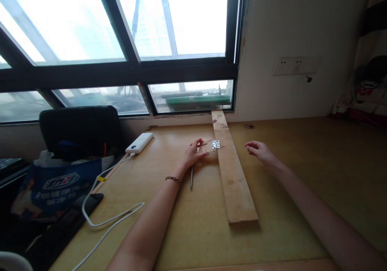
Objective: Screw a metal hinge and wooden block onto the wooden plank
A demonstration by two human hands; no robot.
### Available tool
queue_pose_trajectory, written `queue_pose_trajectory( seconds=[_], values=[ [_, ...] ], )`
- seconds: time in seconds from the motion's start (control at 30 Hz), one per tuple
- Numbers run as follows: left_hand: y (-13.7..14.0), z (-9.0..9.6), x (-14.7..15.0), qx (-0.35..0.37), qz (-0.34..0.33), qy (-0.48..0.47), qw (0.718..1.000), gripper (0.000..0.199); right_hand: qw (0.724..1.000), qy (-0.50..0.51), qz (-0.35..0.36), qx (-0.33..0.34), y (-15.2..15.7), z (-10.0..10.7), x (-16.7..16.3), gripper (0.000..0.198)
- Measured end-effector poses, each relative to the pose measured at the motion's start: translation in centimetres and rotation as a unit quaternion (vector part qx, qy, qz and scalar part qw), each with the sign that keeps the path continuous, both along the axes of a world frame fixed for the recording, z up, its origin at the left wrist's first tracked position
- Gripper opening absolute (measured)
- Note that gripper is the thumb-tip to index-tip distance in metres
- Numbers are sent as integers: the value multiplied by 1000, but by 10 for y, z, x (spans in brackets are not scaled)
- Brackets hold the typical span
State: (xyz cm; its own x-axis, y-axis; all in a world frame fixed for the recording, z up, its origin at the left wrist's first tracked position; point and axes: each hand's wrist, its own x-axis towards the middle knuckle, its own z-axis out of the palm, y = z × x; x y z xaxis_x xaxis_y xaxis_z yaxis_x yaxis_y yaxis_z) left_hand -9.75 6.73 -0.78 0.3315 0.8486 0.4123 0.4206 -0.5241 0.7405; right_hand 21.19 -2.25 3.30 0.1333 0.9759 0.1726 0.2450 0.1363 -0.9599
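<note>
The left hand [193, 153] rests on the tabletop [287, 174], its fingers loosely curled on a small pale wood block [208, 145] lying against the left edge of a long plank [232, 174]. A small metal hinge [215, 144] lies flat across the joint of block and plank, just at 3 o'clock of the left fingertips. The right hand [260, 151] hovers open and holds nothing, near the plank's right edge at 3 o'clock of the hinge. A slim metal tool [191, 177], possibly a screwdriver, lies under the left wrist at 6 o'clock. Judgement: the hinge looks light, rigid and smooth, liable to slide and to fold at its pin; hold is best taken by pinching both leaf edges flat. The plank appears stiff and moderately heavy, the block light and easily shifted. A white power bank [139, 143] with its cable [102, 206] lies at 9 o'clock.
</note>
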Motion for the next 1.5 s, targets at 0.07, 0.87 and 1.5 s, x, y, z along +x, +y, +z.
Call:
queue_pose_trajectory(
  seconds=[0.07,0.87,1.5],
  values=[
    [0,0,0,0,-5,-10,1000,77,999,49,12,20,13,8,-31,31],
    [2,-4,-2,11,-10,-12,1000,77,981,-146,-26,128,50,-8,-100,10],
    [0,-3,-2,-2,-18,-30,999,76,930,-349,69,90,59,6,-97,93]
  ],
)
